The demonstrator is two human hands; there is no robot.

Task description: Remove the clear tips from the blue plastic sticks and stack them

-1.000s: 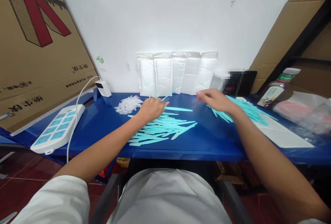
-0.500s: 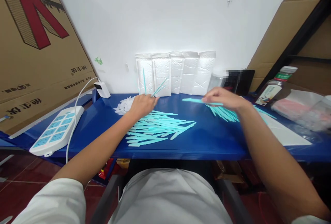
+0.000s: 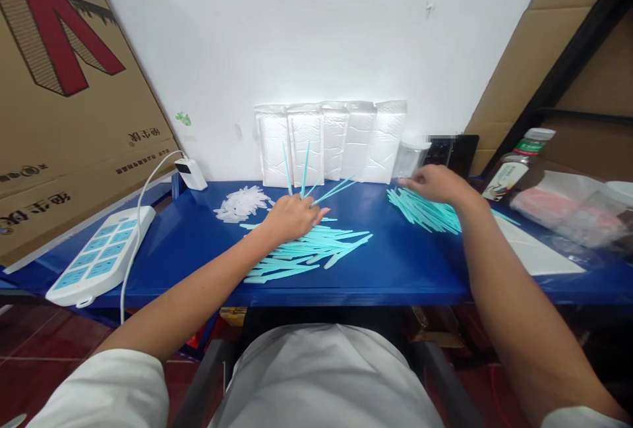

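Note:
My left hand (image 3: pixel 295 218) is closed round several slim turquoise plastic sticks (image 3: pixel 305 169), shaped like eyebrow razors. They fan up and out past its fingers. Below and beside that hand spreads a loose pile of the same sticks (image 3: pixel 306 253) on the blue table. To its left lies a heap of small translucent white pieces (image 3: pixel 242 204). My right hand (image 3: pixel 435 185) hangs over the left end of a second, more aligned stick pile (image 3: pixel 425 210). Its fingers are curled together, and anything between the fingertips is hidden.
White padded envelopes (image 3: pixel 331 144) lean on the wall behind the blue table (image 3: pixel 182 250). A clear jar (image 3: pixel 412 157) and a bottle (image 3: pixel 519 163) stand at the right, near plastic bags (image 3: pixel 568 207). A power strip (image 3: pixel 103 253) and small white device (image 3: pixel 191 174) sit left.
My left hand has shifted right and towards me with its sticks, uncovering more white pieces. The stick that lay under my right hand's fingers is no longer seen apart from the right pile.

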